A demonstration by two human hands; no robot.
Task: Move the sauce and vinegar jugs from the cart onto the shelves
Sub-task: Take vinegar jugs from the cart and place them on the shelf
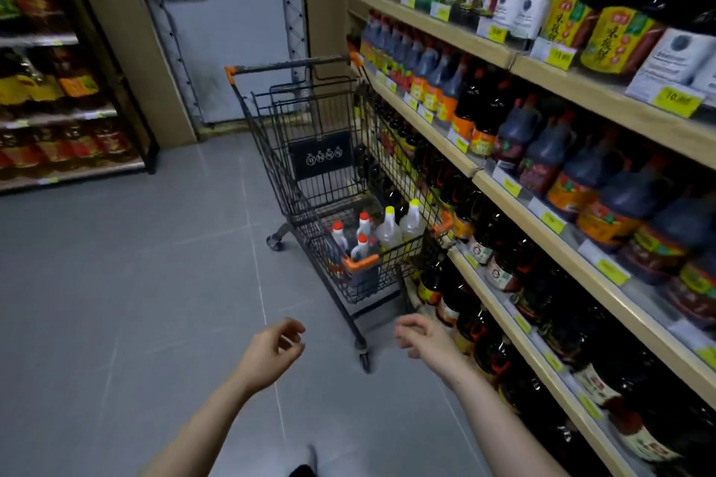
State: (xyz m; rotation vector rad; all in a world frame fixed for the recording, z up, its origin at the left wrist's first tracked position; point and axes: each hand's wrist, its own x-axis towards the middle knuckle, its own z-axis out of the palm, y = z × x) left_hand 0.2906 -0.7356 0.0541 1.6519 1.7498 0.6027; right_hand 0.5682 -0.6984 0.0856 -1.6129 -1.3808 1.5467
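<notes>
Looking into the cart, I count several jugs waiting in its near end: two pale ones with yellow caps on the shelf side, and a cluster of white ones with red caps on the aisle side. None of them is in hand, so I judge the unloading is unfinished, with at least these five to go; how many have already been shelved I cannot tell. The cart stands right against the shelves, which are packed with dark bottles, and I see no obvious gap for the jugs from this angle. My left hand and right hand both hover short of the cart's near end, fingers loosely curled and holding nothing. Beyond the cart is a grey door, and across the aisle from it a second rack of bottles.
</notes>
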